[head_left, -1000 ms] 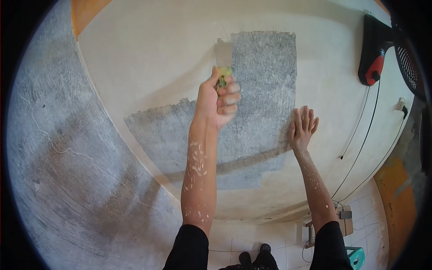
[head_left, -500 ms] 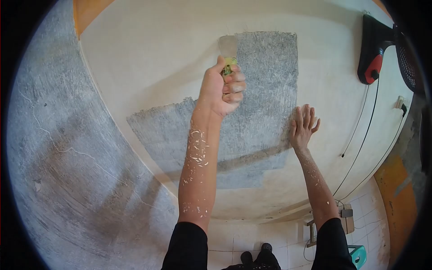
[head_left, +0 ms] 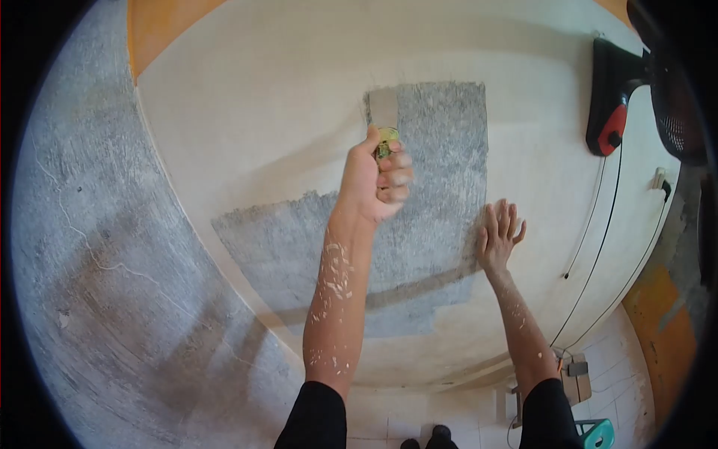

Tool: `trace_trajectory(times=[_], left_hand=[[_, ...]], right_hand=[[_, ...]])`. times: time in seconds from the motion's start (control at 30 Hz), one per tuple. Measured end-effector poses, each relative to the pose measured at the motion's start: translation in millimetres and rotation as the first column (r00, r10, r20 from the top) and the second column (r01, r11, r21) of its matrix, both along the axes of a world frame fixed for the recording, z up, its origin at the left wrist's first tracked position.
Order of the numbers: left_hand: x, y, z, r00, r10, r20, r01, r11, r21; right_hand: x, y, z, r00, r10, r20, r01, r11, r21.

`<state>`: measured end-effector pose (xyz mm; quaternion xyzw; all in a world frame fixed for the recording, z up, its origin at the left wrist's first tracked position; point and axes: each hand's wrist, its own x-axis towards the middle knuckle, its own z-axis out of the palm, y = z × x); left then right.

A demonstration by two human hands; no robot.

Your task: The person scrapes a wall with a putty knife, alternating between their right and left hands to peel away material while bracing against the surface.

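My left hand is wrapped round the yellow-green patterned handle of a scraper, palm side toward me. The scraper's flat, wide blade points up and lies against the wall at the upper left corner of a bare grey patch. White paint flakes cling to my left forearm. My right hand rests flat with fingers spread on the cream-painted wall, just at the right edge of the grey patch. A few flakes show on that forearm too.
A rough grey wall with a crack meets the cream wall at the left. A black and red wall fan hangs at right, with cords and a plug below. A teal stool stands on the tiled floor.
The view has tilted up slightly, so the wall sits lower in frame. The scraper blade remains near the patch's top left corner. My right hand keeps its place on the wall.
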<state>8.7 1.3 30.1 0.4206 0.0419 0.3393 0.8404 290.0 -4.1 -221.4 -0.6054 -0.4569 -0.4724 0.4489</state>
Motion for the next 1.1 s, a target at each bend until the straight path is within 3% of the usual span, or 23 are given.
trace_trajectory(times=[0.13, 0.2, 0.23, 0.43, 0.53, 0.57, 0.67, 0.8, 0.87, 1.0, 1.1], left_hand=[[6.7, -7.1, -14.5, 0.989, 0.145, 0.006, -0.145, 0.989, -0.026], [5.0, 0.7, -13.4, 0.994, 0.111, -0.005, -0.111, 0.993, -0.040], [2.9, 8.1, -6.9, 0.999, -0.020, 0.041, 0.022, 0.999, -0.046], [2.9, -7.5, -20.7, 0.998, 0.049, 0.044, -0.047, 0.998, -0.043], [-11.2, 12.8, -0.8, 0.981, -0.165, 0.105, 0.163, 0.986, 0.028], [-12.4, 12.6, -2.7, 0.988, -0.134, 0.077, 0.129, 0.989, 0.065], [-20.8, 18.3, -32.4, 0.994, 0.093, 0.060, -0.098, 0.992, 0.083], [-41.5, 2.4, -122.4, 0.983, 0.179, 0.049, -0.176, 0.982, -0.066], [-51.7, -21.1, -164.3, 0.995, 0.081, 0.059, -0.066, 0.972, -0.224], [-55.7, -32.6, -250.3, 0.982, 0.071, 0.175, -0.010, 0.945, -0.326], [-52.7, -33.5, -269.8, 0.978, 0.118, 0.171, -0.053, 0.938, -0.344]], right_hand=[[-1.3, -1.9, -1.7, 1.000, -0.016, 0.015, 0.016, 1.000, -0.021], [1.5, -0.5, -1.9, 0.998, -0.022, 0.052, 0.022, 1.000, 0.014], [1.3, 0.5, -3.4, 0.998, -0.034, 0.050, 0.033, 0.999, 0.014], [1.5, 0.1, -4.1, 0.999, -0.024, 0.039, 0.023, 1.000, 0.009], [3.0, 1.9, -6.1, 0.998, -0.041, 0.040, 0.041, 0.999, 0.007], [3.3, 1.8, -4.2, 0.999, -0.037, 0.021, 0.037, 0.999, -0.014], [-1.0, -5.7, -3.8, 1.000, -0.016, -0.012, 0.015, 0.996, -0.090], [-0.1, -8.5, -3.2, 1.000, -0.025, 0.002, 0.025, 0.989, -0.143], [-2.4, -16.1, -3.3, 0.999, 0.011, -0.048, -0.020, 0.979, -0.201], [-27.5, -42.1, 15.0, 0.962, 0.128, -0.243, -0.200, 0.932, -0.303], [-39.5, -57.0, 6.3, 0.915, 0.197, -0.352, -0.330, 0.869, -0.369]])
